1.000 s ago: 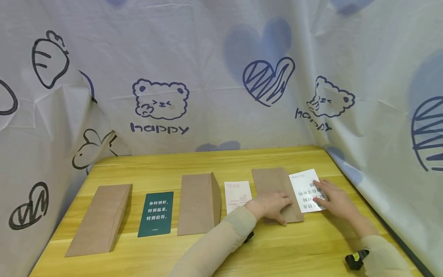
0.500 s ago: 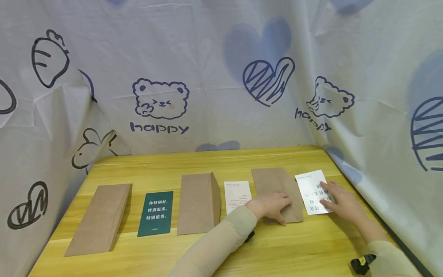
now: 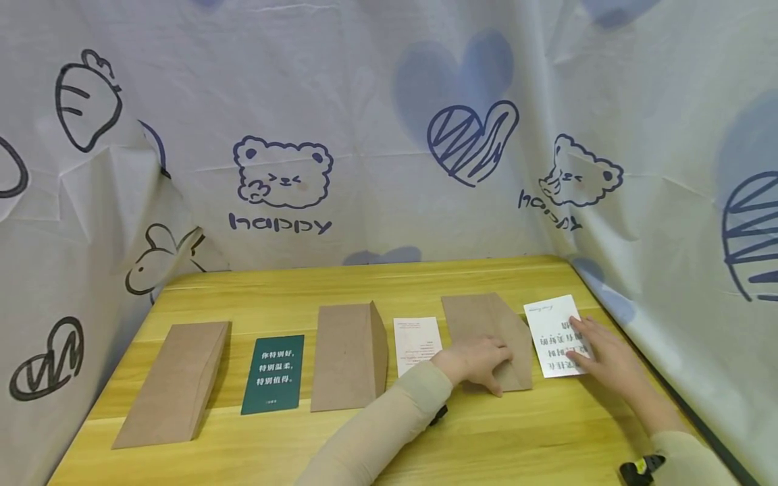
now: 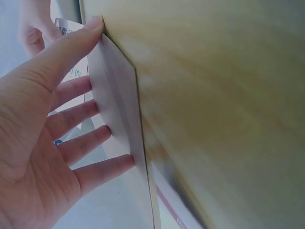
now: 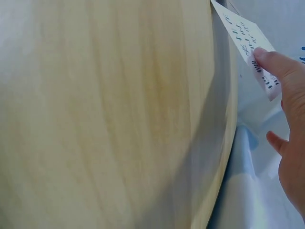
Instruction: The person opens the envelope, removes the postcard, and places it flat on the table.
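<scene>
My left hand [image 3: 477, 364] rests on a brown envelope [image 3: 477, 314] on the right side of the table, its flap facing right. In the left wrist view, the spread, fairly straight fingers [image 4: 107, 167] of the left hand touch the envelope's face [image 4: 116, 105], and the thumb lies at its edge. Just right of that envelope lies a white card [image 3: 550, 327] with dark printed characters. My right hand [image 3: 608, 358] touches its right side, thumb and fingertips over the printed face. The right wrist view shows the thumb on the card [image 5: 243, 36]; the other fingers are mostly hidden.
Left along the wooden table [image 3: 486, 439] lie a white card with red print [image 3: 416, 337], partly behind the left arm, a brown envelope [image 3: 343, 358], a dark green card [image 3: 273, 374] and another brown envelope [image 3: 170, 385]. A white cloth [image 3: 377, 196] with drawings surrounds the table.
My right hand has moved the white card to the right, off the envelope's edge, and a narrow strip of table now shows between them. The left hand has stayed on the envelope.
</scene>
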`<state>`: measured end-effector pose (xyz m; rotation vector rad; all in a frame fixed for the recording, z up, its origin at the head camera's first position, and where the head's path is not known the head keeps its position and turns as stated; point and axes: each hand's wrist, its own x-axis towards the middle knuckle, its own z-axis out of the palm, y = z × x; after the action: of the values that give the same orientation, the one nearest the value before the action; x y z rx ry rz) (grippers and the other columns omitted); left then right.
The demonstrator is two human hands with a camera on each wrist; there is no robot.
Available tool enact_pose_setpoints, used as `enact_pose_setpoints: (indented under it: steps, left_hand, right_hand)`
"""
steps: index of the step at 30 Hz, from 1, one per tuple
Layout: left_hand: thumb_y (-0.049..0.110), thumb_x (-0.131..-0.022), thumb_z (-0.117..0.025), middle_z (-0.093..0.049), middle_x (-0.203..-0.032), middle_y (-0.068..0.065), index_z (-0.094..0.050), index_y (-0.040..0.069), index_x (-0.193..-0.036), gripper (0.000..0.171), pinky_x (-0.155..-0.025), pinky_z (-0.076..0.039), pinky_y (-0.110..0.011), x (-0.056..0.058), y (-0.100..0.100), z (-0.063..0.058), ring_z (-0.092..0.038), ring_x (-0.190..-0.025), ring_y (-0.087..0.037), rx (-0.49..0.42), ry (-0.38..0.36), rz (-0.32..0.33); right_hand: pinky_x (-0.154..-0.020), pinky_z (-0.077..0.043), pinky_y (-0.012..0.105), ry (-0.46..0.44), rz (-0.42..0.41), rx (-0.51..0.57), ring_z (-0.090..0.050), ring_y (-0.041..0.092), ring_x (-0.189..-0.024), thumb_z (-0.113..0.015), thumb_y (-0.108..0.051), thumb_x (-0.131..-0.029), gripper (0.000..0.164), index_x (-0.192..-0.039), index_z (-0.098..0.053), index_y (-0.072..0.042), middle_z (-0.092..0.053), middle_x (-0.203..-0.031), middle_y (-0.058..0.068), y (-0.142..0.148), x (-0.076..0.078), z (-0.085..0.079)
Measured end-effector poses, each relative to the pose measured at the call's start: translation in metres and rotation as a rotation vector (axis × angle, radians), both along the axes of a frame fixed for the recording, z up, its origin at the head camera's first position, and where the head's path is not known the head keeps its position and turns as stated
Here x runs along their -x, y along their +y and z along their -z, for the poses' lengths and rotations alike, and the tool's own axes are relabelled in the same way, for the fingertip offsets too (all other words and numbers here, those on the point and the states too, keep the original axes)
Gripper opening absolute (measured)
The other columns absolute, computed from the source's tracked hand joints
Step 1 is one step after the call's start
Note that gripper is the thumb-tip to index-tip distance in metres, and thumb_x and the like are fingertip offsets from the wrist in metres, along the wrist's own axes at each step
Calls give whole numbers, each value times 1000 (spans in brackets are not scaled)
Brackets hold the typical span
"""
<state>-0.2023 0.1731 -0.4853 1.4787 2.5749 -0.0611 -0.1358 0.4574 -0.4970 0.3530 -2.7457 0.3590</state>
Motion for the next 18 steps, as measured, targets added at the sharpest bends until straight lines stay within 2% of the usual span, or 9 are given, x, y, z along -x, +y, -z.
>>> enact_pose_setpoints:
  steps: [2, 8, 13, 18]
  left_hand:
    - [60, -78, -71, -51, -139, 15, -50, 32, -138, 69, -106, -40, -18, 0, 0, 0, -49, -128, -6, -3, 1, -2]
    - [61, -78, -71, -50, -141, 16, -50, 33, -138, 70, -106, -40, -18, -1, 0, 0, -48, -129, -5, -5, -3, -14]
    - [61, -79, -71, -50, -141, 16, -50, 33, -138, 69, -106, -40, -17, 0, 0, 2, -48, -130, -5, -5, 3, -9]
    - [61, -78, -71, -50, -140, 16, -50, 33, -137, 69, -106, -39, -17, -1, 0, 2, -47, -130, -5, -6, 1, -10]
  right_hand:
    - [-118, -27, 47, 29, -2, -9, -44, 42, -133, -78, -26, -80, 74, -144, -47, -8, -52, -137, 29, 0, 0, -1]
    - [-106, -36, 58, 51, -4, -14, -46, 43, -131, -81, -23, -76, 74, -141, -51, -6, -54, -134, 30, 2, 0, -4]
    - [-101, -36, 63, -8, 8, -30, -44, 47, -130, -80, -25, -78, 71, -140, -51, -3, -53, -136, 30, 6, -1, -8]
    - [-97, -38, 66, -115, 29, -74, -44, 51, -127, -76, -31, -83, 67, -137, -52, 1, -54, -135, 29, 13, 3, -9]
